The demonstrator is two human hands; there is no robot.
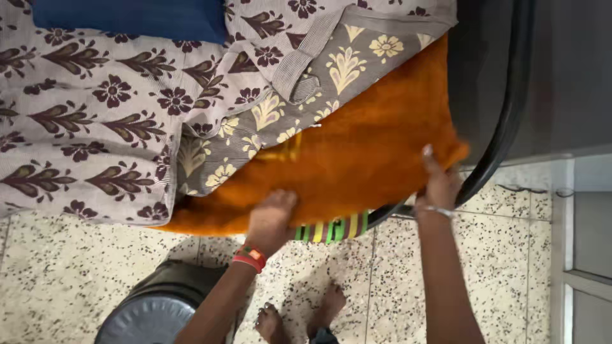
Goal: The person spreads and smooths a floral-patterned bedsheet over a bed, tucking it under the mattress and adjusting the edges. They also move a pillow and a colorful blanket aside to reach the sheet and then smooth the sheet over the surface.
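An orange fleece blanket (357,153) lies over the corner of a bed and hangs off its edge. My left hand (271,220), with a red band at the wrist, is closed on the blanket's lower edge near a green, yellow and red striped strip (331,229). My right hand (440,185), wearing a thin bangle, grips the blanket's right corner beside the dark curved bed frame (503,127). Under the blanket lies a grey cloth with cream flowers (306,95).
A pale bedsheet with maroon flower print (95,121) covers the bed, with a blue pillow (127,18) at the top. Below is a speckled terrazzo floor (57,274), a round dark grey container (153,315) and my bare feet (299,318).
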